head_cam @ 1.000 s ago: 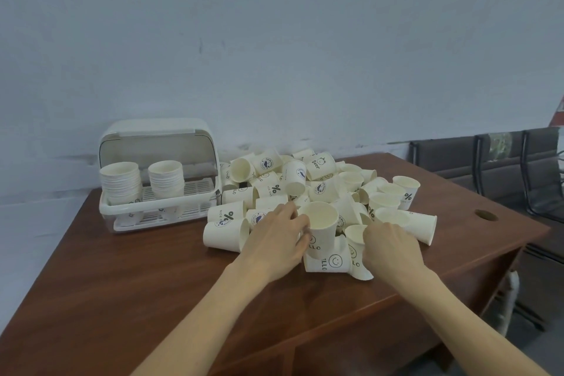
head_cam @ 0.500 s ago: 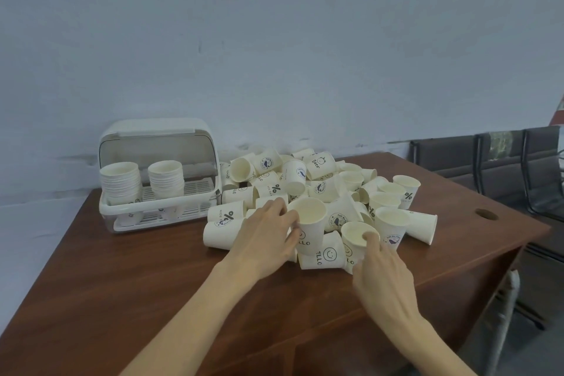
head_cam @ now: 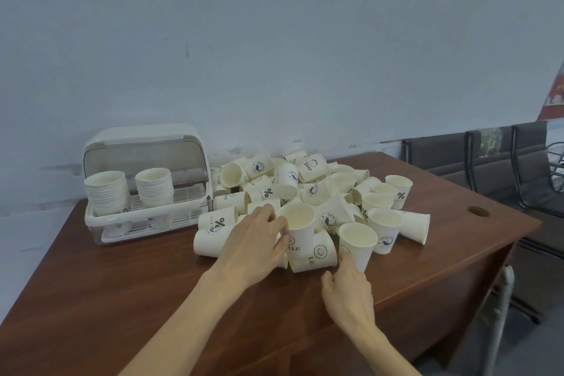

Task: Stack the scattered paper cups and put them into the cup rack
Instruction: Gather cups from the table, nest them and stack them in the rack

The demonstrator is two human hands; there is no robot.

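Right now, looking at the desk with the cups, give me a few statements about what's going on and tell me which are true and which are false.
1. The left hand grips an upright cup at the near edge of the pile. True.
2. The cup rack holds no cups. False: two stacks stand in it.
3. The right hand holds the base of another upright cup. True.
4. The rack's lid is closed. False: it is raised, leaving the front open.
5. Every loose cup stands upright. False: many in the pile lie on their sides.
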